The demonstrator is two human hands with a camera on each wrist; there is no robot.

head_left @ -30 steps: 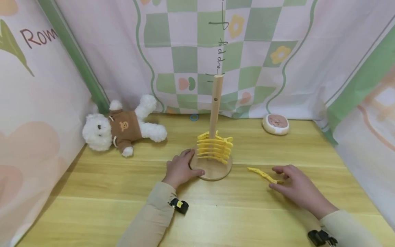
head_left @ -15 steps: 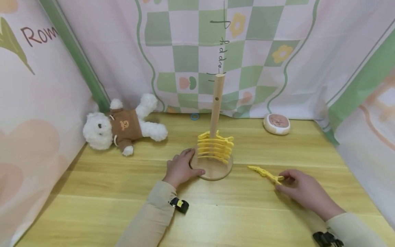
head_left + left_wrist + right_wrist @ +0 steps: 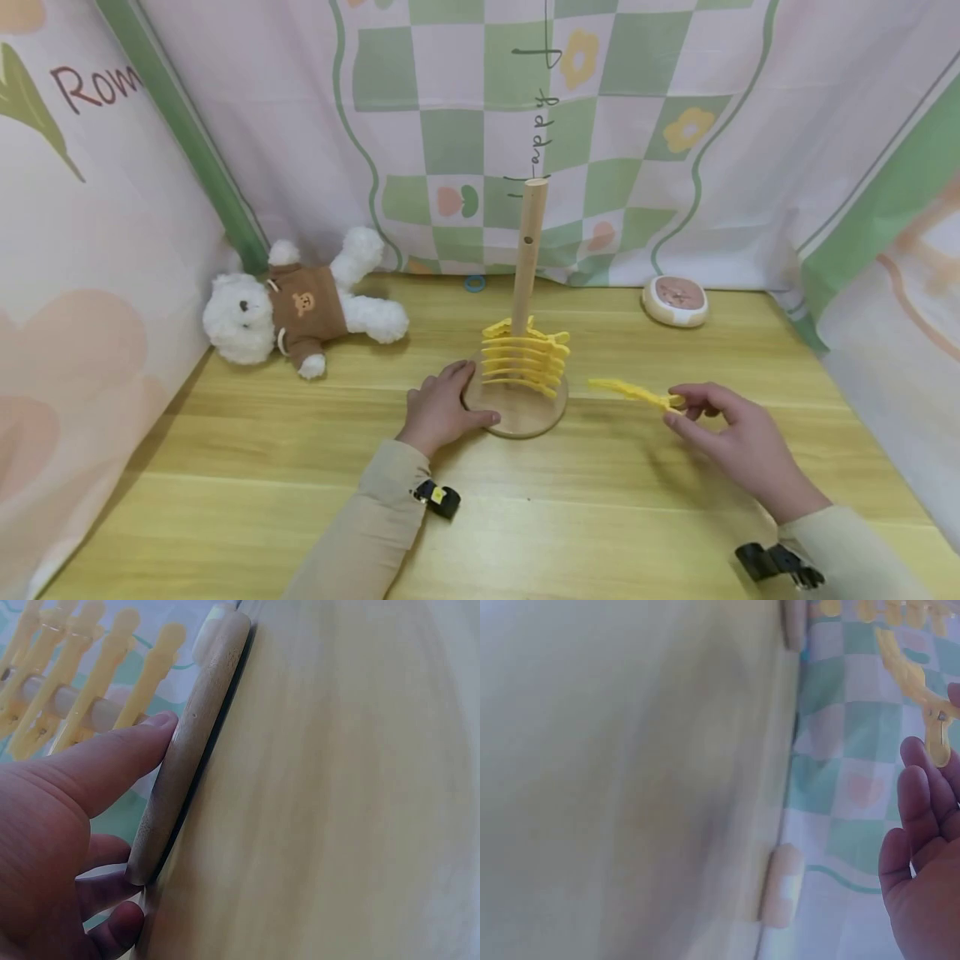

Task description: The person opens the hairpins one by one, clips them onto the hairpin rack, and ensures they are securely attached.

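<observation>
A wooden stand (image 3: 529,258) rises upright from its round base (image 3: 519,419) on the table. Several yellow hair clips (image 3: 525,362) sit stacked around the lower part of its post. My left hand (image 3: 442,410) holds the rim of the base, thumb on top and fingers around the side; the left wrist view shows the thumb against the wooden disc (image 3: 191,742). To the right, my right hand (image 3: 738,437) pinches one end of a single yellow alligator hair clip (image 3: 630,390), raised off the table, its long end toward the stand. The right wrist view shows this clip (image 3: 904,671) from below.
A white plush dog (image 3: 307,308) in a brown top lies at the back left. Behind the stand is a small blue ring (image 3: 475,283). At the back right sits a white and pink round-cornered object (image 3: 675,302). Patterned curtains (image 3: 637,167) enclose the table (image 3: 585,533).
My right hand has taken hold of the end of the loose hair clip and lifted it from the table, slightly left. The left hand has stayed on the base.
</observation>
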